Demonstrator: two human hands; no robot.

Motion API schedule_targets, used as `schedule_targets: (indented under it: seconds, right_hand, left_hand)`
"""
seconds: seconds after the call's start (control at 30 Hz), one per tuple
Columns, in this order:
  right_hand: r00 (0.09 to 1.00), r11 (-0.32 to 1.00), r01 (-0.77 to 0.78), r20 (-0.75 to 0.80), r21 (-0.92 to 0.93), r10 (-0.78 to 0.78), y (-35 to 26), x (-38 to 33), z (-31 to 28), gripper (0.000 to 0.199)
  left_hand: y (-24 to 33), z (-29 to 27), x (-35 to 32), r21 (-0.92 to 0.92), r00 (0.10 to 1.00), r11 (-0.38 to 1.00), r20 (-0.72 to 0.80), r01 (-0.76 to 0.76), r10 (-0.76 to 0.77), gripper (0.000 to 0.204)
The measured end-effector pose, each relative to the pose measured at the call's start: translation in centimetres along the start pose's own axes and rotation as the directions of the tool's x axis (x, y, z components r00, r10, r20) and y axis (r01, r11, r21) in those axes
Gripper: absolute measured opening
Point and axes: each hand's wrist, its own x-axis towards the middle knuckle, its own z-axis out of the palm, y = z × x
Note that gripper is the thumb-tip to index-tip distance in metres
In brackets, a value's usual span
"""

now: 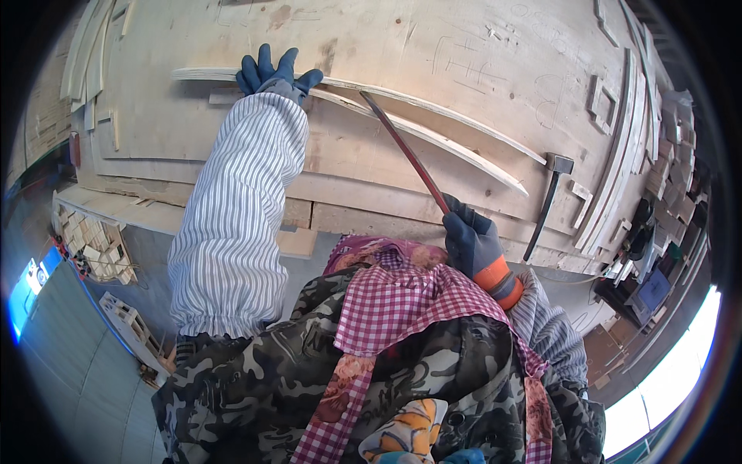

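At left, the left hand (277, 77) is laid over the far wooden strip (448, 110), fingers spread, apparently so that it is steadied on the tabletop (371, 46); the near wooden strip (464, 153) is crossed by a red bar (406, 151), gripped by the right hand (471, 240) with curled fingers, seemingly to guide its tip; farther right, a hammer (555, 185) is laid; any join between strips is hidden beneath the left glove; the bar's gripped end is covered; tip contact cannot be told.

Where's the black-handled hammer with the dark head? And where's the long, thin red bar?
Black-handled hammer with dark head (542, 215): head view, middle of its handle.
Long, thin red bar (406, 151): head view, middle of its shaft.
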Motion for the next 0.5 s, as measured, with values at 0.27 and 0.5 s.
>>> schedule_targets:
  seconds: [0.27,0.5]
  right_hand:
    - [0.991,0.990,0.131,0.016,-0.046,-0.130,2.9,1.0,0.4,0.037]
    - [0.990,0.969,0.118,0.098,-0.219,-0.099,1.0,2.8,-3.1,0.036]
  left_hand:
    - [-0.8,0.2,0.2,0.013,0.997,0.999,-0.073,-0.034,0.035,0.059]
    - [-1.0,-3.5,-1.4,0.261,0.937,0.960,0.348,-0.105,0.008,0.085]
